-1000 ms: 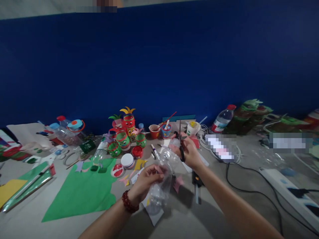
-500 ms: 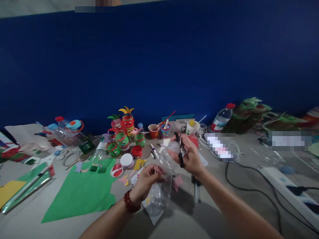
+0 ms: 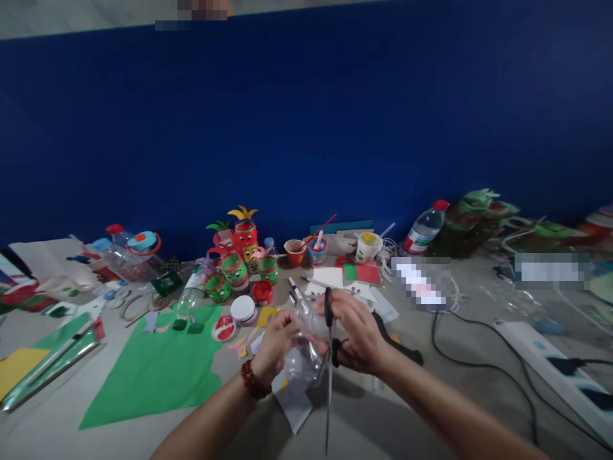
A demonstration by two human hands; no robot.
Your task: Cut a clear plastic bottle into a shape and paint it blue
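My left hand (image 3: 274, 345), with a dark red bead bracelet on the wrist, has its fingers closed on a clear plastic bottle (image 3: 299, 365). The bottle looks cut open, though its exact outline is hard to make out. Black-handled scissors (image 3: 329, 377) are in my right hand (image 3: 358, 332), fingers around the handles and the blades pointing down toward me. They cross in front of the bottle's right side; whether the blades touch the plastic I cannot tell. Under the bottle lies a white paper piece (image 3: 295, 409).
Left of my hands lies a green sheet (image 3: 158, 377). White paint jar (image 3: 244, 310) and red paint jar (image 3: 262, 292) stand beyond, near painted cups (image 3: 234, 268). A black-handled tool (image 3: 400, 345) lies behind my right hand. A power strip (image 3: 550, 377) and black cable (image 3: 472, 364) are at right.
My right hand has moved down toward me, and the scissors have swung from upright to blades pointing down. The bottle has shifted and tilted between my hands.
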